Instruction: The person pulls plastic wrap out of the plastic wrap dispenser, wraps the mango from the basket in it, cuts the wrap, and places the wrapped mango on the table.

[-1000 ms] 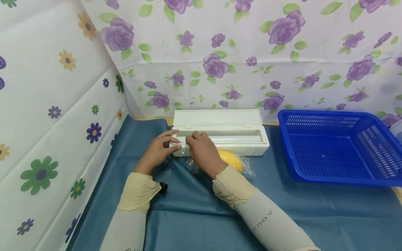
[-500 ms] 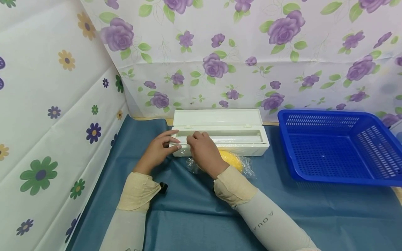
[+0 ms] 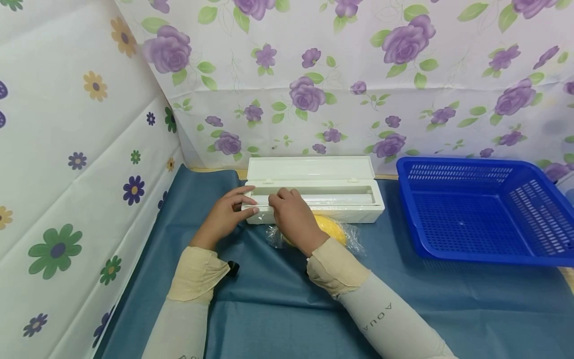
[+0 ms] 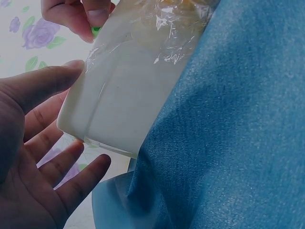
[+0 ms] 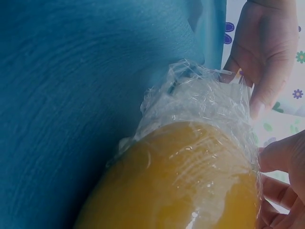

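Observation:
A white cling film dispenser lies at the back of the table, lid raised, a roll of film inside. My left hand is at its left end; in the left wrist view the fingers are spread and the thumb touches the edge. My right hand pinches at the dispenser's front rim, left of its middle, where the slide cutter is; the fingers mostly hide it. Below that hand, against the dispenser's front, lies a smooth yellow oval thing wrapped in crinkled clear film.
A blue plastic basket stands to the right. Dark blue cloth covers the table, creased in front of the dispenser. Flowered sheets hang behind and at the left.
My right hand has slid slightly rightward along the dispenser's front rim, and a little more of the forearm has shifted right. The left hand and the dispenser stay still.

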The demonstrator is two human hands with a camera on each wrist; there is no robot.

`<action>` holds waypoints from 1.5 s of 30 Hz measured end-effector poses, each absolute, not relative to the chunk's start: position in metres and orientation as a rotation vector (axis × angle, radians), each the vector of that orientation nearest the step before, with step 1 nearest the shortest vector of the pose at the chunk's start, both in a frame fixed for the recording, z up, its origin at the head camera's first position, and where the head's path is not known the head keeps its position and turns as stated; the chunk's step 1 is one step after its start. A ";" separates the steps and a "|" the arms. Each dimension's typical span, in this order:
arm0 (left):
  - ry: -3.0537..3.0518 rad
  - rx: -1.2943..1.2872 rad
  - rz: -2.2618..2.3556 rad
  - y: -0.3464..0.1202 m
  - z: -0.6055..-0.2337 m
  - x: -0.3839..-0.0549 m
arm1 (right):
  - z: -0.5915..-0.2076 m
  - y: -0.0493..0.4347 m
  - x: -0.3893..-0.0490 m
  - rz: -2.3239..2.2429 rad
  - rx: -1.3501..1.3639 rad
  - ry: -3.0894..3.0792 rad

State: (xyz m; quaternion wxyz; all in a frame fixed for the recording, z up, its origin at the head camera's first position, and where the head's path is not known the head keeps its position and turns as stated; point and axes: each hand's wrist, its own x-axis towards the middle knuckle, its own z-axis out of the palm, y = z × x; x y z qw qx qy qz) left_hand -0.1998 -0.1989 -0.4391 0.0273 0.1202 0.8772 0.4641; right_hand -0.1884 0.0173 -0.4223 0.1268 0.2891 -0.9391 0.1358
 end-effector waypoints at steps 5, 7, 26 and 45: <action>2.704 0.366 1.436 -0.199 -0.439 -0.200 | -0.422 0.018 -0.188 0.394 0.834 -2.735; 2.707 0.365 1.431 -0.199 -0.439 -0.200 | -0.422 0.018 -0.188 0.398 0.829 -2.739; 2.726 0.370 1.407 -0.199 -0.439 -0.200 | -0.423 0.023 -0.189 0.453 0.821 -2.726; 2.727 0.366 1.406 -0.198 -0.438 -0.199 | -0.422 0.028 -0.188 0.506 0.821 -2.723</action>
